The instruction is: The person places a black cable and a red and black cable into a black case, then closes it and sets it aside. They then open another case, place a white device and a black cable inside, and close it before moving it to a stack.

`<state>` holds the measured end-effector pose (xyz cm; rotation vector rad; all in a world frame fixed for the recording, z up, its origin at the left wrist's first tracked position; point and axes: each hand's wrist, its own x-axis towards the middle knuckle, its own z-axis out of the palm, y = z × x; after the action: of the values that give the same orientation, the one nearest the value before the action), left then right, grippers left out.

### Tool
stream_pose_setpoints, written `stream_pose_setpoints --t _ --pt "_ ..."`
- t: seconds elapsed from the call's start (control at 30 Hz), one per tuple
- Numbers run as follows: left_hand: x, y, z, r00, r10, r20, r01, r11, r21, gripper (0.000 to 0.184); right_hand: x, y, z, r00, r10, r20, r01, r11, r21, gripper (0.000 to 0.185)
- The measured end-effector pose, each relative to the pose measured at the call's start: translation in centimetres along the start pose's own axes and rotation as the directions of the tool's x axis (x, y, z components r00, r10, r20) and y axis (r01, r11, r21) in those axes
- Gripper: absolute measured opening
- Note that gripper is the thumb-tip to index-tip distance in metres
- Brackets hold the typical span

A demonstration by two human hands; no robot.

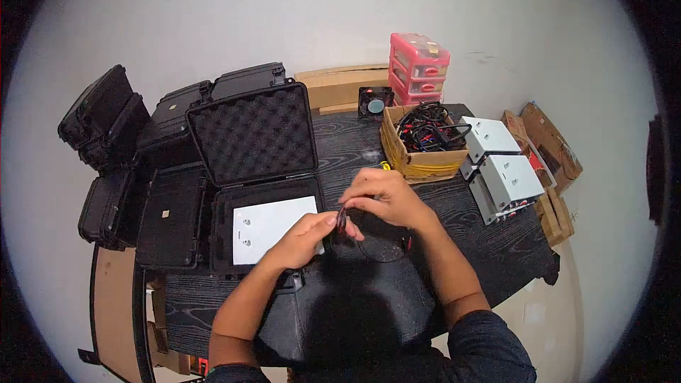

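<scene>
My left hand (309, 236) is closed around a dark cable bundle (342, 221) with some red on it, just right of the open black case. My right hand (383, 197) pinches the upper part of the same cable. A loose length of cable hangs below and curves to the right, where a red tip (407, 243) shows. The open black case (264, 188) has foam in its raised lid (253, 132). In its base lies a white panel box (273, 230), partly behind my left hand.
Closed black cases (170, 214) are stacked at the left. Behind my right hand stands a cardboard box (427, 164) full of cables. A fan (374, 103), pink drawers (418, 64) and white boxes (509, 179) stand at the back and right of the black table (347, 143).
</scene>
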<state>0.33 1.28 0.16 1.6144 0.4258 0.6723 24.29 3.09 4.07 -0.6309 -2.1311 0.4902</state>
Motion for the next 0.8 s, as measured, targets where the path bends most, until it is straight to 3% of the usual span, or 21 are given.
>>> stream_pose_setpoints --t 0.2,0.27,0.37,0.4,0.43,0.5,0.6,0.63,0.67,0.77,0.8 --pt "0.1 -0.2 0.6 0.997 0.066 -0.051 -0.066 0.998 -0.002 0.054 0.0 2.1 2.1 0.996 0.078 0.036 -0.08 0.995 0.066 0.014" --pt "0.2 -1.1 0.6 0.963 0.196 -0.185 -0.192 0.981 0.039 0.056 -0.1 2.0 2.8 0.991 0.123 0.052 -0.125 0.991 0.039 0.019" --pt "-0.2 0.0 0.6 0.957 0.11 -0.269 -0.106 0.994 0.031 0.057 -0.1 1.6 3.2 0.972 0.214 0.094 -0.22 0.974 0.053 0.02" --pt "0.0 -0.5 0.6 0.957 0.111 -0.269 -0.106 0.994 0.031 0.057 -0.3 1.8 3.5 0.962 0.238 0.131 -0.258 0.951 0.169 0.02" --pt "0.3 -1.3 0.5 0.94 0.141 -0.309 -0.171 0.983 -0.071 0.057 -0.4 2.1 3.8 0.952 0.256 0.169 -0.296 0.913 0.281 0.02" --pt "0.6 -1.7 0.4 0.921 0.178 -0.346 -0.271 0.931 -0.245 0.051 -0.7 2.9 4.8 0.92 0.311 0.237 -0.376 0.871 0.316 0.02" --pt "0.7 -1.5 0.4 0.854 0.145 -0.499 -0.346 0.875 -0.338 0.049 -1.0 3.5 5.5 0.859 0.328 0.393 -0.469 0.812 0.347 0.016" --pt "0.7 -1.5 0.2 0.854 0.145 -0.499 -0.346 0.876 -0.337 0.049 -1.0 3.6 5.9 0.847 0.336 0.412 -0.481 0.815 0.324 0.015" --pt "0.7 -1.5 -0.1 0.834 0.156 -0.53 -0.363 0.878 -0.312 0.048 -1.1 3.6 6.2 0.832 0.322 0.452 -0.525 0.72 0.454 0.014" --pt "0.9 -1.7 -0.4 0.792 0.176 -0.585 -0.385 0.887 -0.255 0.046 -1.0 2.9 6.1 0.792 0.308 0.527 -0.567 0.69 0.449 0.016" --pt "1.0 -1.7 -0.5 0.767 0.204 -0.609 -0.37 0.915 -0.159 0.044 -1.1 2.8 6.0 0.775 0.318 0.546 -0.589 0.677 0.442 0.015"
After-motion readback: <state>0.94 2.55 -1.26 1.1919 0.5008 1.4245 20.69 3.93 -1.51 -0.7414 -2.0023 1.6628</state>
